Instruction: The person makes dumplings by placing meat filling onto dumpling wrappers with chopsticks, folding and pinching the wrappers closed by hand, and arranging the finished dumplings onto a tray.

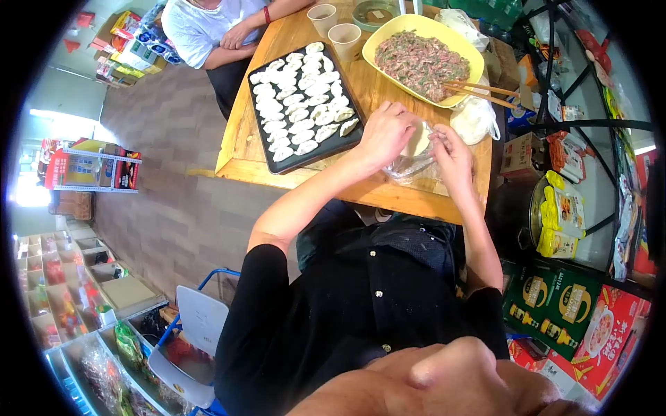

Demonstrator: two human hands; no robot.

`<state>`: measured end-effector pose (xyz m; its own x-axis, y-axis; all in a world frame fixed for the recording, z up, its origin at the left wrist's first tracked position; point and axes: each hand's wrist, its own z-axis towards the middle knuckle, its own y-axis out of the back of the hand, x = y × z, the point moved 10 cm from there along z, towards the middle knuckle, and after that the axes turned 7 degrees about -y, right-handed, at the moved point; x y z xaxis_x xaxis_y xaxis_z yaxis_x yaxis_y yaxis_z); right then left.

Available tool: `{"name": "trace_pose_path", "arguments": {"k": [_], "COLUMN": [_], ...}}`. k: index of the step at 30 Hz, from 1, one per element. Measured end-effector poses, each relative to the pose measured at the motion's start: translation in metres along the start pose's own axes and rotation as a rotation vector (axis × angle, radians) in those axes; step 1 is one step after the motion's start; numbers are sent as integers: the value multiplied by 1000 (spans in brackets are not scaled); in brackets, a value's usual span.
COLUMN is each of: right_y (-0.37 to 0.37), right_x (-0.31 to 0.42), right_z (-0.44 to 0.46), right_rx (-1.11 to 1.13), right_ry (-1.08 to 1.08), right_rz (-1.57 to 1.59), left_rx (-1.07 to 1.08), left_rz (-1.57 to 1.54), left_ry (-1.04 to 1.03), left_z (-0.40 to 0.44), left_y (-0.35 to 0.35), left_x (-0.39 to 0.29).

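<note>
Right hand (452,154) is pinching the clear plastic (404,170) around that pale dough round (417,141) on the counter (239,154), left hand (383,134) is curled beside it, can't tell gripping what, and tugging stuck plastic might rip the dough imo.

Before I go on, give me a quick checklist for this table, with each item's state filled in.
1. Right hand gripping the clear plastic: ok.
2. Wrapper free of the plastic: cannot tell, hands hide part of it.
3. Chopsticks within the right hand's reach, resting on the bowl: ok.
4. Plenty of room on the tray: not ok, dumplings cover most of it.
5. Other person's hands off the tray: ok.
</note>
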<state>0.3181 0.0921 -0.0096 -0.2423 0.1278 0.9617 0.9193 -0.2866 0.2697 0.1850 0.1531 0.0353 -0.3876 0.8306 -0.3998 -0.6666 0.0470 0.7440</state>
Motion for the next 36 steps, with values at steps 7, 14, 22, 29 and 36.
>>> {"name": "trace_pose_path", "arguments": {"k": [7, 14, 22, 29, 36], "right_y": [11, 13, 7, 12, -9], "right_x": [-6, -8, -20, -7, 39], "right_z": [7, 8, 15, 10, -2], "right_rx": [-141, -150, -78, -92, -26], "right_ry": [77, 46, 30, 82, 308], "right_rz": [-284, -140, 162, 48, -522], "left_rx": [31, 91, 110, 144, 90], "left_rz": [10, -47, -77, -144, -144], "left_ry": [-46, -120, -201, -208, -394], "left_z": [11, 17, 23, 29, 24], "left_y": [-17, -28, -28, -18, 12], "left_x": [0, -5, -9, -11, -40]}}
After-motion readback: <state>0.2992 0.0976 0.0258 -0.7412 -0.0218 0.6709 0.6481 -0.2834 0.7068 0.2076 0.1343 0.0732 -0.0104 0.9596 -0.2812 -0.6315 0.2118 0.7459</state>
